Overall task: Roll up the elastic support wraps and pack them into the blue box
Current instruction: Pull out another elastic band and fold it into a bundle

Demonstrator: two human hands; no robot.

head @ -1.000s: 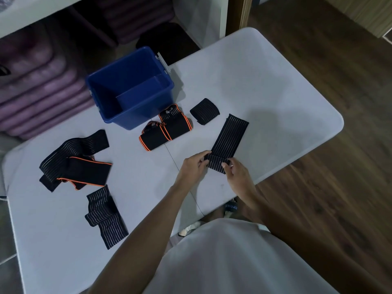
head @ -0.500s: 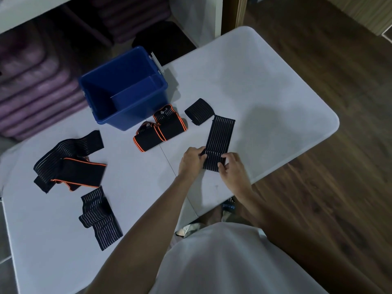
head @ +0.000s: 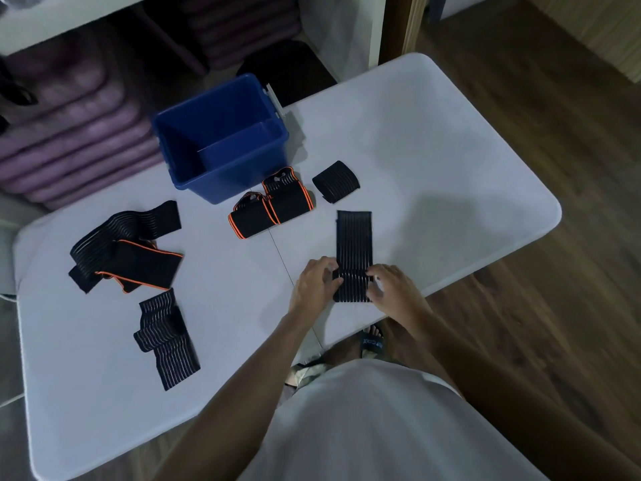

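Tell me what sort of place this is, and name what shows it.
Probably a storeroom or packing corner in a gym or therapy studio. Stacked purple padded mats fill the shelving behind, a white folding table serves as the workbench, and black elastic support wraps lie beside an open blue plastic box.

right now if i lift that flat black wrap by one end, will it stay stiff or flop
Likely flop: the wrap lies flat on the table like thin ribbed fabric, and the loose wraps at left bend and fold over themselves. Probably light, too. The end rolled under both hands may unwind if let go, being elastic.
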